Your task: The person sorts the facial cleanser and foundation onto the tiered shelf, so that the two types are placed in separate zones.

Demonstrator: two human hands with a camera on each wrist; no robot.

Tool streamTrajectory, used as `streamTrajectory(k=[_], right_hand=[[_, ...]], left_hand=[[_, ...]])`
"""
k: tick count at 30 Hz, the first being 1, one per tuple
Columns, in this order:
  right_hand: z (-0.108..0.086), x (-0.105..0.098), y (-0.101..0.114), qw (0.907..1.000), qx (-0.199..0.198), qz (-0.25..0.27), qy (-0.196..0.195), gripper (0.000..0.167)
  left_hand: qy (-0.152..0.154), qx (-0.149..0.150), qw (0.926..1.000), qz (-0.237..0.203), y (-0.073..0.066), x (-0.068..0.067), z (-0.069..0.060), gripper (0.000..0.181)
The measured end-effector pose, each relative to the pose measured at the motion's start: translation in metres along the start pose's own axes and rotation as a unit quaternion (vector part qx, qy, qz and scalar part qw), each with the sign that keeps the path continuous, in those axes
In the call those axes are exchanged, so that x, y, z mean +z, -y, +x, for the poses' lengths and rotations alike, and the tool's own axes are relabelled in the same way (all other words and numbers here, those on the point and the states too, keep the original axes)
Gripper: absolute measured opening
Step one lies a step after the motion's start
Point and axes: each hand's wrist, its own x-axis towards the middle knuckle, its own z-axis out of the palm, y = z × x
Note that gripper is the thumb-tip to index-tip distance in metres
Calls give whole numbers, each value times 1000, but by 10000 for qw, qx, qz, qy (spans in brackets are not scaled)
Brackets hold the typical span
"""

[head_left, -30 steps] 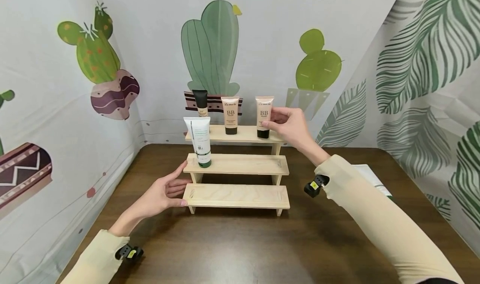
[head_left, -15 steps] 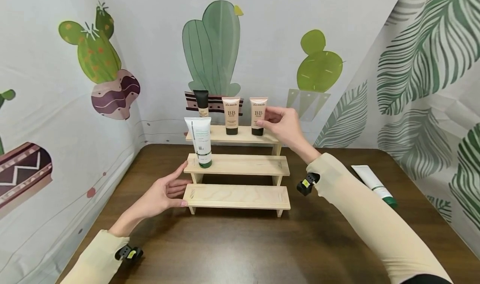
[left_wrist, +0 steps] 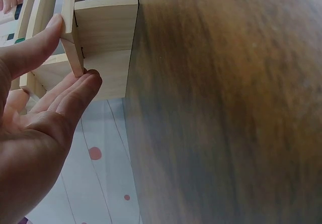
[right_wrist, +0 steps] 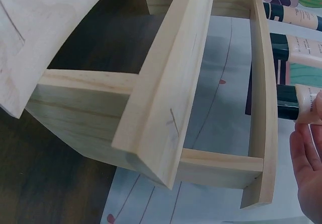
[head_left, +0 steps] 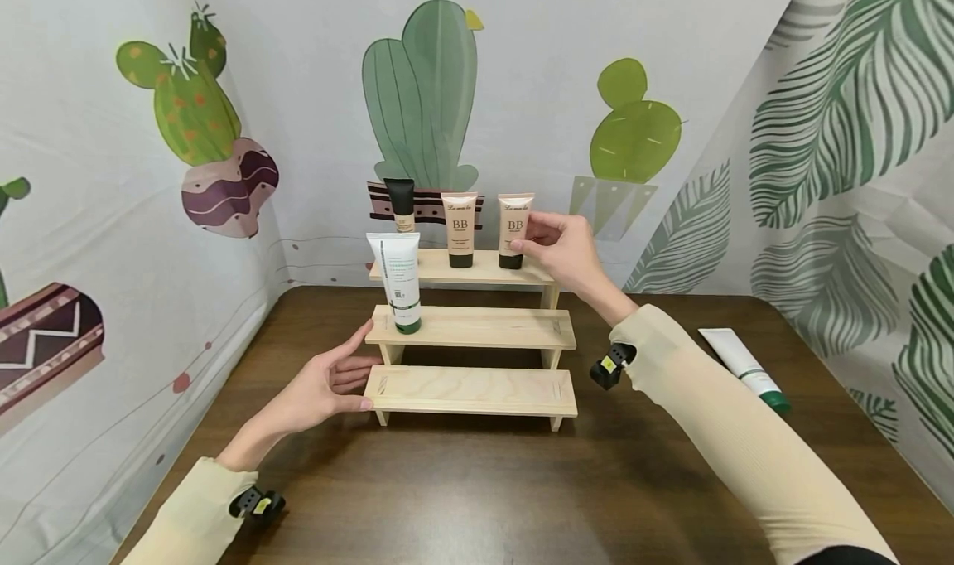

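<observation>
A three-tier wooden display stand [head_left: 473, 389] stands on the dark table. My right hand [head_left: 570, 250] pinches a beige BB cream tube [head_left: 514, 217] upright at the right end of the top tier; the right wrist view shows its black cap [right_wrist: 288, 102]. Another beige BB cream tube [head_left: 460, 225] and a black-topped tube [head_left: 401, 205] stand farther left on that tier. On the middle tier's left end stands a white tube with a green cap [head_left: 398, 279]. My left hand [head_left: 316, 387] touches the stand's left ends, its thumb at the bottom tier's front corner and its fingers extended.
A second white tube with a green cap [head_left: 741, 366] lies on the table at the right. Behind the stand hangs a white cloth [head_left: 537, 76] printed with cacti. The dark table [head_left: 477, 490] stretches out in front of the stand.
The right hand has moved left and slightly back with the pinched BB cream tube, bringing it nearer the neighbouring one. Little differs over the last half second. The left hand has stayed put.
</observation>
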Motion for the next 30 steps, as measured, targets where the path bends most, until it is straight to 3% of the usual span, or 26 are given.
streamTrajectory(k=[30], right_hand=[[-4, -2, -4, 9997, 229, 37, 23, 42]], left_hand=[[-14, -17, 10000, -19, -2, 1, -1, 115]])
